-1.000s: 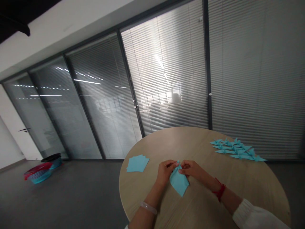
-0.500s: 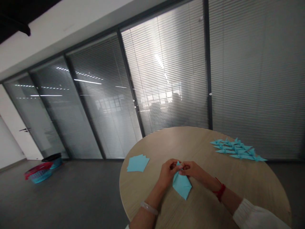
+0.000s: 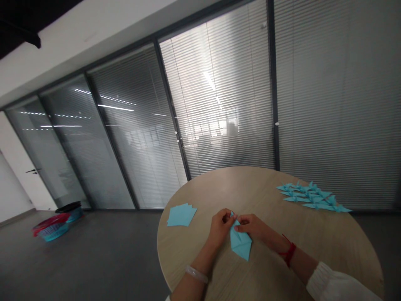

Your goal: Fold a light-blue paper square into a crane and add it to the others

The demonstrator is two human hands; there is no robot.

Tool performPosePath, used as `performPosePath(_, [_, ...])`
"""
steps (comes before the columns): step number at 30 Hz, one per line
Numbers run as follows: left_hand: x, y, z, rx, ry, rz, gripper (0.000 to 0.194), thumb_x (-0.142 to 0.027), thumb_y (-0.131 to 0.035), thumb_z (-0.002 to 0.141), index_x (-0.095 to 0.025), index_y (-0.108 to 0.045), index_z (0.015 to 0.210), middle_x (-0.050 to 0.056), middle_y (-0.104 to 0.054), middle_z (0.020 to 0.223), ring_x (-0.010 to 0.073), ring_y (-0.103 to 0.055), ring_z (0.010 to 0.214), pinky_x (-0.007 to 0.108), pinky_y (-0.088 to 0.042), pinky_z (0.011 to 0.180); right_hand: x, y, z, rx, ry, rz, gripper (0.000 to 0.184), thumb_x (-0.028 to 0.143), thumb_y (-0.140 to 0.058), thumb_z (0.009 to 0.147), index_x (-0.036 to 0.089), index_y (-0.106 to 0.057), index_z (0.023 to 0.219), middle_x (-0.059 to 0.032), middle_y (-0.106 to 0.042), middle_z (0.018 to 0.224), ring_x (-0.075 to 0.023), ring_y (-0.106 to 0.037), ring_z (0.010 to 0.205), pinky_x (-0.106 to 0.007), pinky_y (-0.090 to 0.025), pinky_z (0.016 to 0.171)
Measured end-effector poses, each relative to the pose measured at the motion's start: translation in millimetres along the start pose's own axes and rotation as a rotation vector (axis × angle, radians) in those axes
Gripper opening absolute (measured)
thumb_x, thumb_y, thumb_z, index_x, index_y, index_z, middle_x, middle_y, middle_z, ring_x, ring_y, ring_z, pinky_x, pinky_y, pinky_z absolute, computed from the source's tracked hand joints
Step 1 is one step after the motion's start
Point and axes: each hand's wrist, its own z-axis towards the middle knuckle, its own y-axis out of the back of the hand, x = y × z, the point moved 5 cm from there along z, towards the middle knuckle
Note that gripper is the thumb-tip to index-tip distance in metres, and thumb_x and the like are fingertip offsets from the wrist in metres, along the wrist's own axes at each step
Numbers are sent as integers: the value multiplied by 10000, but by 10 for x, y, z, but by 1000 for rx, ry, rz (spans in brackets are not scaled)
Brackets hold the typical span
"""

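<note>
A light blue sheet of paper (image 3: 240, 244), partly folded into a kite shape, lies on the round wooden table (image 3: 328, 246). My left hand (image 3: 220, 228) pinches its top corner from the left, fingers closed on the paper. My right hand (image 3: 253, 225) pinches the same top corner from the right. Both hands meet at the tip, and the pointed lower end of the paper rests toward me. A clear bangle sits on my left wrist and a red string on my right.
A small stack of flat blue paper squares (image 3: 181, 214) lies at the table's left edge. Several folded blue paper cranes (image 3: 310, 196) are laid out at the far right. Glass partitions with blinds stand behind. Coloured baskets (image 3: 53, 225) sit on the grey floor at left.
The paper has shifted slightly toward me and to the right, and its upper flaps are folded inward more tightly. Both hands stay pinched at the top corner.
</note>
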Motion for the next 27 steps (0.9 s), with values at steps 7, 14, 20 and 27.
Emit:
performPosePath(7, [126, -15, 58, 44, 158, -271, 422, -557, -621, 702, -138, -584, 663, -26, -503, 486, 102, -461, 434, 219, -366, 440, 86, -26, -52, -12, 24, -72, 207, 309, -703, 555, 145, -618, 648, 12, -609, 597, -125, -526, 571, -233, -384, 546])
performPosePath(14, [158, 13, 44, 5, 317, -376, 467, -575, -729, 547, -133, -592, 606, 6, -571, 486, 115, -506, 421, 244, -420, 452, 94, -20, -43, -10, 20, -104, 157, 267, -658, 542, 153, -581, 617, 44, -540, 538, -92, -456, 512, -213, -332, 505])
performPosePath(20, [216, 9, 35, 45, 386, -396, 491, -596, -718, 542, -120, -622, 610, 14, -583, 493, 114, -520, 430, 245, -434, 464, 58, -25, -49, 27, 7, -147, 126, 236, -625, 552, 157, -551, 616, 49, -513, 548, -87, -443, 525, -204, -318, 508])
performPosePath(27, [194, 16, 26, 32, 356, -315, 459, -576, -718, 547, -132, -608, 585, 0, -564, 457, 106, -496, 395, 240, -419, 445, 47, -20, -67, 28, 13, -232, 172, 292, -643, 592, 161, -535, 625, 49, -477, 552, -83, -403, 524, -201, -283, 494])
